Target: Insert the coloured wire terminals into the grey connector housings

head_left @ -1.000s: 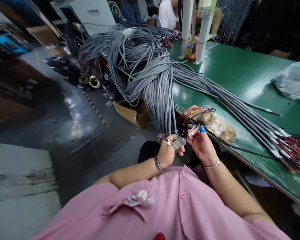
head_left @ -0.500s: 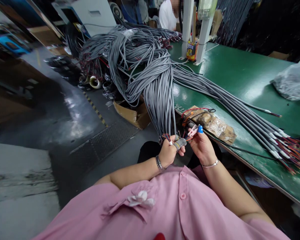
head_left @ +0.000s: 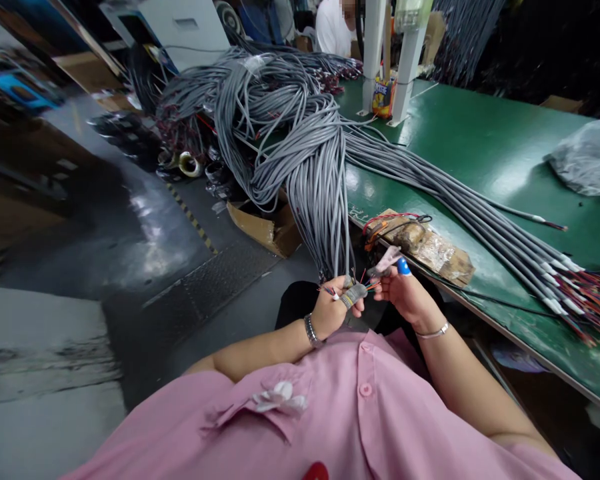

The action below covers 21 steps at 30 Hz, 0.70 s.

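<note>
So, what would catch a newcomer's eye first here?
The great mass of grey cables spilling off the green table, upper centre. Then the colourful wire ends at the table's right, and, low in the middle, the left hand gripping thin wires beside the right hand, which holds a pink tool.

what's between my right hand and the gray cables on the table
A wooden block and a black cable lie between the right hand and gray cables in the head view.

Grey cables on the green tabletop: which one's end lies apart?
The grey cable nearest the translucent plastic bag; its white-sleeved end lies alone, while the others bunch together.
</note>
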### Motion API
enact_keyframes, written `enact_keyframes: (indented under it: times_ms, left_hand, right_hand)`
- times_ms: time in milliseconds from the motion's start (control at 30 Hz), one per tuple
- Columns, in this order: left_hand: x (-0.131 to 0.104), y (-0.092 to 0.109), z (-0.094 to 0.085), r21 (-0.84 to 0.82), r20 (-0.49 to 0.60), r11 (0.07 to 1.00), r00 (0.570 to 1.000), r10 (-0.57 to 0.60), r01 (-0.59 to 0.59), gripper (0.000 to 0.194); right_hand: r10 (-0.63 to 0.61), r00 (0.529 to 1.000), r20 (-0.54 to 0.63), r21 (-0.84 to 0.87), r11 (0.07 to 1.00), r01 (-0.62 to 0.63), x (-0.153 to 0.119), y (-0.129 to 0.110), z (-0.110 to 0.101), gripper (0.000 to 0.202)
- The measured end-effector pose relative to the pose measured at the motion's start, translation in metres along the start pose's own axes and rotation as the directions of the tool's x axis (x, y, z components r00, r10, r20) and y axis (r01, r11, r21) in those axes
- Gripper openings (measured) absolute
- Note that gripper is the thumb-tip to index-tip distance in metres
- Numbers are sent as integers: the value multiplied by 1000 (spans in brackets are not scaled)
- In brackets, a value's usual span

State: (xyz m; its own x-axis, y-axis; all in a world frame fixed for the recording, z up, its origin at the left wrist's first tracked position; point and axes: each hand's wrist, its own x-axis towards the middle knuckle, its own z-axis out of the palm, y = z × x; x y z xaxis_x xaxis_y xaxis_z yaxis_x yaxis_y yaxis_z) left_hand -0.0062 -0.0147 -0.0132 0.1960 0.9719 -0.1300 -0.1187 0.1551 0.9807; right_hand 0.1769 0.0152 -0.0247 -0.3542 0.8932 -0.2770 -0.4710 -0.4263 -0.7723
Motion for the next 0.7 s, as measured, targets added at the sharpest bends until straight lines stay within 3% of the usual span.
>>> enact_keyframes:
  times_ms: [100, 200, 433, 567, 700]
  left_hand:
    - [-2, 1, -2, 70, 51, 997, 999, 5, -9, 34]
    - [-4, 1, -2, 104, 87, 994, 996, 9, -18, 33]
    - [-4, -3, -2, 169, 133, 985, 991, 22, -44, 32]
    - [2, -3, -2, 218, 218, 976, 975, -48, -1, 26]
    - [7, 1, -2, 275, 267, 961, 957, -112, 35, 22]
  right_hand:
    - [35, 997, 76, -266, 964, -13, -7, -9, -2, 47]
    - [-6, 990, 138, -417, 907, 63, -11, -20, 3, 33]
    - [-35, 985, 168, -479, 871, 112, -7, -27, 10, 24]
    - [-58, 984, 169, -486, 863, 135, -6, -18, 14, 25]
    - [-92, 978, 190, -581, 792, 187, -9, -15, 20, 28]
